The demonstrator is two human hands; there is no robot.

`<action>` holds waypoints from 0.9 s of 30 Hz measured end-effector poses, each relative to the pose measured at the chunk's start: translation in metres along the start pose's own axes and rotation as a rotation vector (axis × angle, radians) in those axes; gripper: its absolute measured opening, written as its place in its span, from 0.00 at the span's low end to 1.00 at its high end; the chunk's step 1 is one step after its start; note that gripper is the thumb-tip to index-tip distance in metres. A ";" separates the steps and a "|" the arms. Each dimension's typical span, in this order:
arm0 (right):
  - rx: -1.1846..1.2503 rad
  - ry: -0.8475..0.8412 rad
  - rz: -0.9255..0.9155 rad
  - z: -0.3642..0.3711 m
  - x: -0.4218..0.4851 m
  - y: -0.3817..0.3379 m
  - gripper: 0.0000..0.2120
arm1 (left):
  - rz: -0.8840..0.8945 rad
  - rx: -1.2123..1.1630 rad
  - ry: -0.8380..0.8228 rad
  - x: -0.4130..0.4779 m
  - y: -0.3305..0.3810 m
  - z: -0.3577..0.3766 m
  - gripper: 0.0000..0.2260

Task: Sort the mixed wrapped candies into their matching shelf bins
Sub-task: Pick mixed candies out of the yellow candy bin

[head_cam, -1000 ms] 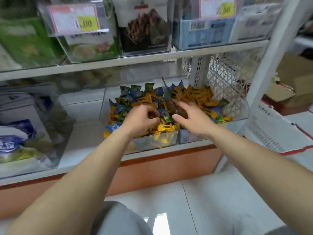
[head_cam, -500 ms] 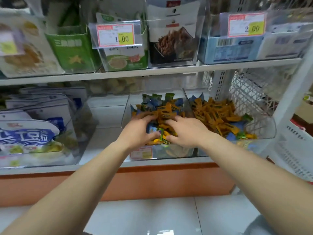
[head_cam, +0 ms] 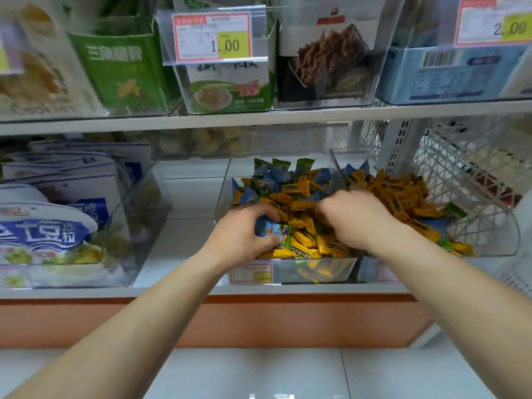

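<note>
A clear middle bin point(head_cam: 223, 194) on the lower shelf holds mixed blue, green and yellow wrapped candies point(head_cam: 290, 187). To its right a second clear bin point(head_cam: 512, 240) holds mostly yellow candies point(head_cam: 403, 194) with a few green and blue ones. My left hand point(head_cam: 239, 234) is in the front of the middle bin, fingers closed around blue and green candies point(head_cam: 273, 230). My right hand point(head_cam: 351, 217) is curled knuckles-up over the yellow candies by the divider between the bins; what its fingers hold is hidden.
A clear bin of white and blue bags point(head_cam: 43, 226) stands at the left of the lower shelf, with bare shelf point(head_cam: 184, 226) between it and the candy bin. Boxed snacks and price tags point(head_cam: 211, 37) fill the shelf above. A white wire rack point(head_cam: 449, 159) stands at right.
The view has moved closer to the shelf. My left hand has closed on blue and green candies at the bin's front. My right hand has curled tighter into the yellow pile.
</note>
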State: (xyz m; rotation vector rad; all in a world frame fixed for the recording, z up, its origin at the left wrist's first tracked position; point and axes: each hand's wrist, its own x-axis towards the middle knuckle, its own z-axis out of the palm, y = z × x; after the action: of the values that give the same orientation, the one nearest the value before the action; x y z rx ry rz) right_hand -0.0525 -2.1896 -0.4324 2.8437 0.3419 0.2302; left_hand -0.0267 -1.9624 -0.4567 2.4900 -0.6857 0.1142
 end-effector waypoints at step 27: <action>0.588 0.390 0.305 -0.011 -0.023 0.014 0.17 | -0.299 -0.868 0.327 0.010 0.035 -0.001 0.10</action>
State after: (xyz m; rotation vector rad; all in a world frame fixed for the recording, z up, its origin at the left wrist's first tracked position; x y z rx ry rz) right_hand -0.0735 -2.2053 -0.4204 3.4142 0.0417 0.8853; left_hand -0.0355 -1.9910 -0.4364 1.6510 -0.1505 0.0835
